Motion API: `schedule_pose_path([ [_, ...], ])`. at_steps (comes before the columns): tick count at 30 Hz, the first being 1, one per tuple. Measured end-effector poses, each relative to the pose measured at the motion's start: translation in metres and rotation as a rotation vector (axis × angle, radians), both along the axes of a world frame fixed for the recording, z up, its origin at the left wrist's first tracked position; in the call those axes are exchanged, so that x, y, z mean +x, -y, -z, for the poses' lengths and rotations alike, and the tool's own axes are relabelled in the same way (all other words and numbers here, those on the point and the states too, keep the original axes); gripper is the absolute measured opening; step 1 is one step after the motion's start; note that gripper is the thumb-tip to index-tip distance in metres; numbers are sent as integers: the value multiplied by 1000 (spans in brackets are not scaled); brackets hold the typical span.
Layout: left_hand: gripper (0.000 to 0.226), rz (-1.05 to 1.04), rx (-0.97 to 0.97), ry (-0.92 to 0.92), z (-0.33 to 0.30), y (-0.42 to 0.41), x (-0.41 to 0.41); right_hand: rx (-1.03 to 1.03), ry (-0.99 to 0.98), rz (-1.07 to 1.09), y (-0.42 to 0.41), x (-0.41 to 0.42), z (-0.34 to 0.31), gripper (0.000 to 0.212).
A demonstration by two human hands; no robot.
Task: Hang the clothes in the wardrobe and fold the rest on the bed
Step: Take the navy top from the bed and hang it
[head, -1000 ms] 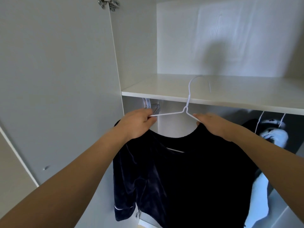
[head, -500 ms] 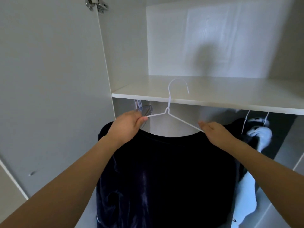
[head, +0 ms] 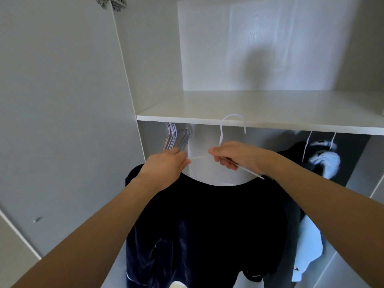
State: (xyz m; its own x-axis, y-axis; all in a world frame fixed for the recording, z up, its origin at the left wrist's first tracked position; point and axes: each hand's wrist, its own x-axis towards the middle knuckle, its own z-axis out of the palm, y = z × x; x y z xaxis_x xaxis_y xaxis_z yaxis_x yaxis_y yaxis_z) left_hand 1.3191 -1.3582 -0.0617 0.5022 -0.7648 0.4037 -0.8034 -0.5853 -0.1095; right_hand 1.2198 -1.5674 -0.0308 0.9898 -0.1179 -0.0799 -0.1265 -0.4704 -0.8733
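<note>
A dark navy velvet top (head: 207, 221) hangs on a white wire hanger (head: 232, 119) in front of the open wardrobe. My left hand (head: 166, 165) grips the top's left shoulder where it sits on the hanger's arm. My right hand (head: 236, 155) holds the hanger at its neck, just under the hook, with fingers curled round the wire. The hook stands level with the front edge of the white shelf (head: 259, 109). The wardrobe rail is hidden under that shelf.
Several empty hangers (head: 176, 139) hang at the left under the shelf. A black garment with white and pale blue parts (head: 320, 161) hangs at the right. The open wardrobe door (head: 58, 121) stands close on my left.
My right hand slid from the top's right shoulder up the hanger arm to the neck below the hook. The hanger and top sit a little further right and nearer the shelf.
</note>
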Motion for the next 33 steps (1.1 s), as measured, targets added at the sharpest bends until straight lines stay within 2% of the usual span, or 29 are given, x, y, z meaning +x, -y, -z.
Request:
schedule_pose_path([
  [3,28,6,22,-50,9,-16,3,-19,-30,145,-7,9,3,53],
  [7,31,-55,65,-104,14,-29,5,-51,0,188,-16,17,3,33],
  [11,27,-41,-13,-138,7,-35,6,5,71,134,-24,22,1,34],
  [13,26,14,-58,-249,1,-34,-2,11,100,129,-27,26,-1,34],
  [17,40,-78,-187,-720,-5,-30,-20,-73,110,116,-23,24,13,40],
  [19,41,-156,-215,-790,0,-26,-28,-133,102,74,-10,15,26,45],
  [23,35,-290,-296,-945,15,-4,-41,-272,21,176,29,-5,56,33],
  [29,29,-406,-450,-1137,58,44,-54,-397,-101,242,56,-43,80,64],
  [33,29,-415,-548,-1198,81,72,-62,-414,-131,270,73,-64,90,70],
])
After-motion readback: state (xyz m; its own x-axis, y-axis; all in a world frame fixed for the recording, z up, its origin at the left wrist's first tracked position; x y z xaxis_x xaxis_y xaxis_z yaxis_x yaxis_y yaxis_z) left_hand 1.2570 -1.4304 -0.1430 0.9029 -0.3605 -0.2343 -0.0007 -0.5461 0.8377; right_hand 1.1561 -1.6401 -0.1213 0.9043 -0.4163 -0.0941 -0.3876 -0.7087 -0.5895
